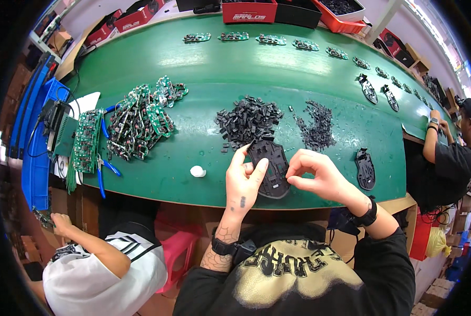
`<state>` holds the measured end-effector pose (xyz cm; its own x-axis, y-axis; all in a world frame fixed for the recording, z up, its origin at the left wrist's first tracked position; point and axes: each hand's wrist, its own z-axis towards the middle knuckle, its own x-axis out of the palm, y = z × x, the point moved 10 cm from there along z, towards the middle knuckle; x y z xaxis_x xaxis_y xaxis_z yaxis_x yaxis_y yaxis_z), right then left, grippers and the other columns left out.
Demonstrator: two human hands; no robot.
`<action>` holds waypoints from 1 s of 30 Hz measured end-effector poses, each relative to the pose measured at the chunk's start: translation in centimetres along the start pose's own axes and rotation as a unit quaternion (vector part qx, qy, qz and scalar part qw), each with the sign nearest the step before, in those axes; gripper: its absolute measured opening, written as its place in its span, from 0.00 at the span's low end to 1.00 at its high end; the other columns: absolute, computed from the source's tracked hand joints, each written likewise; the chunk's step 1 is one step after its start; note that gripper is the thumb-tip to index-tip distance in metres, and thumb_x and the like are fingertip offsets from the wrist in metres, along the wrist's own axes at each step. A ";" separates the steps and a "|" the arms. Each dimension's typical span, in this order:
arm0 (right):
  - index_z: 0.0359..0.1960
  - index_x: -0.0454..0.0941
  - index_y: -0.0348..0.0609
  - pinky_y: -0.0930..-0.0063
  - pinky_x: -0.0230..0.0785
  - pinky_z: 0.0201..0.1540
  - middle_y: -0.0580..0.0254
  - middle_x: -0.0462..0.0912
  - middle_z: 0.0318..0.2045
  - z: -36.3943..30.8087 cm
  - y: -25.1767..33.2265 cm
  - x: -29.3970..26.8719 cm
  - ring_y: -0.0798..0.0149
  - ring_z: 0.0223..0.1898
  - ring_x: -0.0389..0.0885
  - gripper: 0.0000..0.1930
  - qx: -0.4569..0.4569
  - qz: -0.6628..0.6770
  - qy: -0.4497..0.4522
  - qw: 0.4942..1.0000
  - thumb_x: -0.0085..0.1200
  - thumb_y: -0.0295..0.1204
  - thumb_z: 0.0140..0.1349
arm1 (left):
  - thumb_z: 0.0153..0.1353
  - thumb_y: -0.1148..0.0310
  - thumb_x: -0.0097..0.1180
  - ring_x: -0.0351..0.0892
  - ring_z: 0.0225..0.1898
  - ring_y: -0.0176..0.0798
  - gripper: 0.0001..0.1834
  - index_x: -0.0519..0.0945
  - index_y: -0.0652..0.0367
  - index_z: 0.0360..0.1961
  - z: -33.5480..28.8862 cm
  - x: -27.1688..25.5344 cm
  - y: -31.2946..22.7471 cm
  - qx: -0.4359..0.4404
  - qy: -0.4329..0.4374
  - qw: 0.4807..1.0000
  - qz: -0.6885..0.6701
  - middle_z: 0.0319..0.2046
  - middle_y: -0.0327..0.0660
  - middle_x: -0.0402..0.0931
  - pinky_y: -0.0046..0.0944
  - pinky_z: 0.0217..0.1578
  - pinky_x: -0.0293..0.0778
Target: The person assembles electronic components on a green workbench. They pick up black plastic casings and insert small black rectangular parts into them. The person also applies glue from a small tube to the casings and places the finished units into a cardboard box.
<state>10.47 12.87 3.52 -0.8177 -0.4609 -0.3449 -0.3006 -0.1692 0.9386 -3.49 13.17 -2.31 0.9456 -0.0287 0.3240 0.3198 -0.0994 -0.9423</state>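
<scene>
1. Bright, even indoor light; colours read saturated, no dim zones inside the picture circle.
2. Light comes from overhead: pale glare streaks lie across the far half of the green counter (277,68), strongest near its upper middle.
3. Upper right corner is blown out by a bright strip of light or window.
4. Shadows are soft and short; a faint one sits under the left hand (244,181) and right hand (319,176).
5. Strong fisheye distortion: the counter's edges bow, and things near the rim are squeezed.
6. Black vignette rings the whole frame.
7. Centre is sharp; rim detail is smeared and small.
</scene>
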 end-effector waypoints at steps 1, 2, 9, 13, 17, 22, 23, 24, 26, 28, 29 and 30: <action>0.30 0.76 0.39 0.77 0.72 0.34 0.62 0.75 0.30 0.0 0.3 0.0 0.70 0.31 0.78 0.05 -0.014 -0.034 0.001 0.999 0.59 0.21 0.52 | 0.62 0.73 0.55 0.75 0.31 0.23 0.23 0.64 0.67 0.56 0.0 0.0 0.2 0.002 -0.001 1.000 -0.007 0.32 0.38 0.79 0.24 0.31 0.72; 0.30 0.76 0.39 0.77 0.72 0.34 0.63 0.75 0.30 0.1 0.5 0.1 0.70 0.31 0.78 0.05 -0.029 -0.067 0.002 0.997 0.59 0.21 0.52 | 0.62 0.73 0.55 0.75 0.31 0.23 0.23 0.64 0.67 0.56 0.0 0.0 0.3 0.004 -0.002 1.000 -0.014 0.32 0.38 0.79 0.24 0.31 0.72; 0.29 0.74 0.40 0.74 0.70 0.31 0.63 0.73 0.28 -0.2 1.5 0.5 0.68 0.28 0.77 0.06 -0.090 -0.158 -0.042 0.983 0.59 0.21 0.51 | 0.62 0.74 0.56 0.72 0.28 0.21 0.21 0.67 0.66 0.54 -0.3 0.0 -0.4 0.003 -0.022 1.000 0.000 0.30 0.34 0.78 0.22 0.29 0.69; 0.30 0.72 0.40 0.75 0.69 0.30 0.64 0.73 0.27 -0.1 1.1 0.5 0.70 0.27 0.75 0.08 -0.076 -0.149 -0.052 0.985 0.61 0.22 0.52 | 0.63 0.73 0.55 0.75 0.30 0.23 0.23 0.64 0.67 0.56 0.1 -0.4 0.8 -0.003 -0.017 1.000 0.007 0.32 0.38 0.79 0.24 0.31 0.72; 0.31 0.73 0.39 0.79 0.68 0.29 0.69 0.76 0.22 1.7 -0.4 -1.0 0.76 0.24 0.73 0.11 0.053 -0.013 -0.037 0.998 0.65 0.25 0.50 | 0.63 0.73 0.54 0.74 0.30 0.23 0.22 0.64 0.67 0.56 -0.2 -1.0 -0.1 0.010 -0.049 0.999 0.013 0.31 0.37 0.78 0.24 0.31 0.72; 0.28 0.82 0.34 0.78 0.71 0.31 0.61 0.82 0.23 8.1 -2.1 -7.6 0.73 0.26 0.79 0.11 0.076 -0.125 -0.064 0.987 0.63 0.32 0.53 | 0.63 0.72 0.54 0.62 0.22 0.18 0.23 0.63 0.67 0.56 -0.1 -1.9 -0.1 0.051 -0.079 0.996 0.011 0.25 0.29 0.71 0.20 0.22 0.59; 0.29 0.82 0.33 0.77 0.71 0.30 0.61 0.82 0.22 8.9 -2.6 -9.6 0.72 0.25 0.79 0.11 0.042 -0.191 -0.113 0.974 0.62 0.32 0.54 | 0.63 0.72 0.54 0.61 0.21 0.18 0.23 0.63 0.67 0.56 0.1 -1.5 0.1 0.051 -0.072 0.996 -0.001 0.25 0.29 0.70 0.21 0.22 0.58; 0.29 0.82 0.34 0.73 0.72 0.31 0.59 0.82 0.23 9.5 -2.9 -10.8 0.67 0.24 0.80 0.11 0.018 -0.251 -0.139 0.958 0.63 0.31 0.50 | 0.63 0.72 0.54 0.60 0.21 0.18 0.23 0.63 0.68 0.56 0.2 -1.2 -0.1 0.052 -0.066 0.996 -0.013 0.25 0.29 0.69 0.21 0.21 0.56; 0.28 0.82 0.35 0.71 0.73 0.32 0.57 0.83 0.23 10.1 -4.4 -11.3 0.64 0.25 0.81 0.10 0.047 -0.279 -0.110 0.953 0.63 0.30 0.49 | 0.63 0.72 0.54 0.61 0.22 0.18 0.23 0.63 0.67 0.56 0.1 -1.0 -0.5 0.062 -0.073 0.995 -0.010 0.27 0.30 0.70 0.21 0.22 0.58; 0.26 0.83 0.36 0.70 0.73 0.32 0.55 0.82 0.24 10.4 -5.0 -10.8 0.63 0.27 0.81 0.08 0.074 -0.288 -0.087 0.951 0.63 0.28 0.46 | 0.63 0.72 0.54 0.63 0.24 0.19 0.24 0.62 0.67 0.57 -0.2 -1.2 -0.4 0.069 -0.079 0.994 -0.008 0.29 0.32 0.71 0.20 0.23 0.59; 0.26 0.83 0.36 0.70 0.73 0.33 0.55 0.83 0.24 10.4 -4.6 -10.8 0.63 0.27 0.81 0.08 0.063 -0.290 -0.089 0.951 0.63 0.28 0.46 | 0.63 0.71 0.54 0.63 0.24 0.19 0.25 0.61 0.67 0.57 -0.2 -1.0 -0.7 0.070 -0.079 0.994 -0.022 0.30 0.32 0.71 0.21 0.23 0.59; 0.26 0.82 0.36 0.70 0.73 0.34 0.55 0.83 0.24 10.5 -4.0 -10.3 0.63 0.28 0.82 0.08 0.053 -0.291 -0.087 0.951 0.63 0.28 0.46 | 0.63 0.71 0.54 0.63 0.24 0.19 0.25 0.60 0.67 0.58 -0.3 -0.9 -0.7 0.069 -0.081 0.994 -0.035 0.30 0.32 0.72 0.21 0.23 0.60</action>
<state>14.97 27.41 3.34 -0.5642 -0.1640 -0.8092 -0.7668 -0.2591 0.5872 -4.62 13.01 -1.90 0.9139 0.1355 0.3826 0.3805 0.0416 -0.9238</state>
